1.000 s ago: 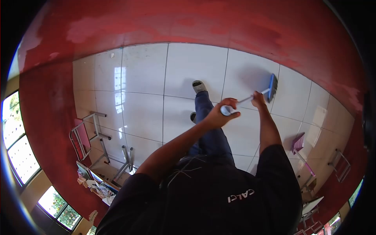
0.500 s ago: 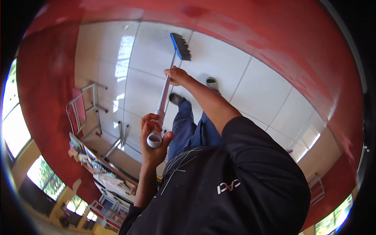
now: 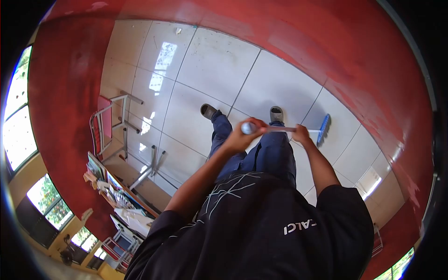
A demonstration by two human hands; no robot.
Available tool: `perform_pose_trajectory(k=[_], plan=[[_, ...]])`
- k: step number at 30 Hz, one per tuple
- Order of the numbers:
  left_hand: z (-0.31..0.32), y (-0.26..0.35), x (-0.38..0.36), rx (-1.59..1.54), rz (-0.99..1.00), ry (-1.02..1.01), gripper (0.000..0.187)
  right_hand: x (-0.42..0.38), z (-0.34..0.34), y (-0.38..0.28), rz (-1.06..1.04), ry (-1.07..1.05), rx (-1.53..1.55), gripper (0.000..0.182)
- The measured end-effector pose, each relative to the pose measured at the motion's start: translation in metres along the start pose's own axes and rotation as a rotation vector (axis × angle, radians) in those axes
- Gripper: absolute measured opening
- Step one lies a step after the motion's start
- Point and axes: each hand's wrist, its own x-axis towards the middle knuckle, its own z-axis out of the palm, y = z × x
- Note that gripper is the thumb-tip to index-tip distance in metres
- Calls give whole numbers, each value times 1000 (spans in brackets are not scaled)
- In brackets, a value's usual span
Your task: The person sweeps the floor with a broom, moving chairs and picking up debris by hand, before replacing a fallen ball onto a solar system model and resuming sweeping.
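Note:
A broom with a blue head (image 3: pixel 323 129) and a pale handle (image 3: pixel 281 129) crosses in front of my legs. My left hand (image 3: pixel 242 139) is closed round the top end of the handle, whose round end faces up at me. Lower on the handle, nearer the head, my right hand (image 3: pixel 302 134) grips it with fingers wrapped. The broom head is out to the right of my feet, over the white tiles, with its dark bristles facing right. My shoes, the left shoe (image 3: pixel 208 111) and the right shoe (image 3: pixel 276 114), stand apart on the floor.
A red wall (image 3: pixel 373 79) curves round the tiled floor (image 3: pixel 210 60). At left stands a chair with a pinkish seat (image 3: pixel 106 116), near a table edge (image 3: pixel 135 198) loaded with papers. A small pale scrap (image 3: pixel 178 31) lies near the far wall.
The broom head has swung from far ahead to my right. My left hand has moved right and forward, my right hand right and back, both still gripping the handle. The view has shifted.

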Motion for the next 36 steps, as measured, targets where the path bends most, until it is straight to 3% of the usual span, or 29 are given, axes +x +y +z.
perform_pose_trajectory(k=[2,4,7,10,11,13,15,18,19,21,23,25,26,28,29,31,32,35,36], plan=[[-19,-19,18,18,-14,-105,17,16,17,16,-18,2,-60,24],[-46,5,16,101,-37,-121,17,24,20,-22,0,30,-12,20],[-129,36,-11,303,150,-145,17,50,22,-162,-27,268,177,11],[-229,100,-50,263,183,168,19,121,63,-325,-241,542,424,23],[-249,126,-64,294,123,287,18,129,52,-390,-249,517,478,23],[-279,149,-80,435,315,404,17,146,35,-488,-275,427,569,23],[-291,162,-93,434,245,505,24,152,15,-552,-393,391,647,15],[-304,162,-102,649,620,257,38,146,-23,-606,-656,128,631,4],[-304,177,-110,776,653,237,39,134,-36,-618,-667,157,632,4],[-323,209,-129,724,666,151,42,105,-60,-641,-713,217,631,5],[-353,236,-144,581,729,147,44,88,-66,-642,-686,376,550,6],[-387,240,-143,404,709,158,42,73,-74,-616,-519,356,455,12],[-392,237,-132,277,644,231,40,68,-79,-597,-463,319,457,14],[-403,224,-99,48,255,159,26,94,-58,-534,-299,265,299,17],[-407,201,-69,61,288,83,22,91,-67,-513,-160,179,284,15],[-401,153,-15,-5,71,-31,21,137,-30,-427,-115,179,161,9],[-391,136,5,-70,64,-67,22,145,-29,-401,-49,116,134,8],[-384,124,48,-30,-91,-47,24,194,-20,-359,-131,113,18,9],[-395,117,56,-76,-3,-7,23,217,-21,-368,-288,167,-52,13]])
